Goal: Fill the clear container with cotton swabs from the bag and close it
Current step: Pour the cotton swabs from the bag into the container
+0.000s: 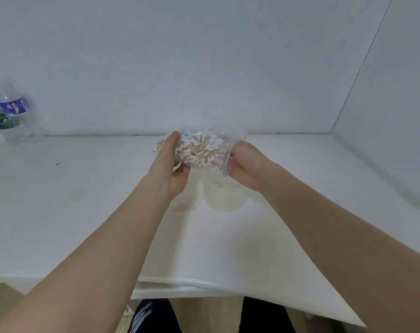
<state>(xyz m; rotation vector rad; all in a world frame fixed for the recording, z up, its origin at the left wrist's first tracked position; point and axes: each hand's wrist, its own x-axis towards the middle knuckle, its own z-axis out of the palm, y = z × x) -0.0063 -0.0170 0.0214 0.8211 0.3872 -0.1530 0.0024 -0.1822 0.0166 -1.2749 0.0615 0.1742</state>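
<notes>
A clear plastic bag [222, 152] full of cotton swabs [199, 149] with wooden sticks is held up above the white table [84, 212]. My left hand [171, 164] grips the bag's left side, and a few swabs stick out beside its fingers. My right hand [246, 164] pinches the bag's open right edge. Below the bag two clear round pieces stand on the table: one [225, 197] under my right hand, the other [187, 198] partly hidden by my left wrist. Which is the container and which the lid I cannot tell.
Two clear plastic water bottles [14, 116] stand at the far left against the white wall. A small dark speck [58, 163] lies on the table left of centre. The table's front edge [192, 288] runs near my lap.
</notes>
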